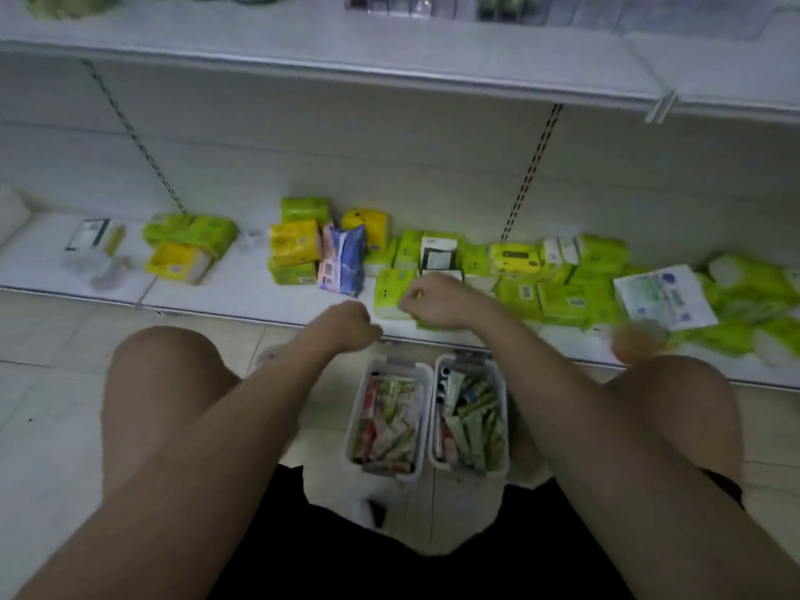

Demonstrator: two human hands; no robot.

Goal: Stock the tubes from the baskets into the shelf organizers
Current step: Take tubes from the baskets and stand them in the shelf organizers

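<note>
You are crouched on a pale tiled floor (52,348) facing a white bottom shelf (242,292), with another shelf board (389,67) overhanging it. Green and yellow tissue packs (562,300) crowd the shelf's middle and right; their print is too blurred to read. Its left front stretch lies bare. Your left hand (350,324) is curled into a fist above the shelf edge, apparently holding nothing. Your right hand (433,303) is closed over a green pack (391,292); I cannot tell whether it grasps it. Tubes fill two white baskets (426,409) on the floor between your knees.
</note>
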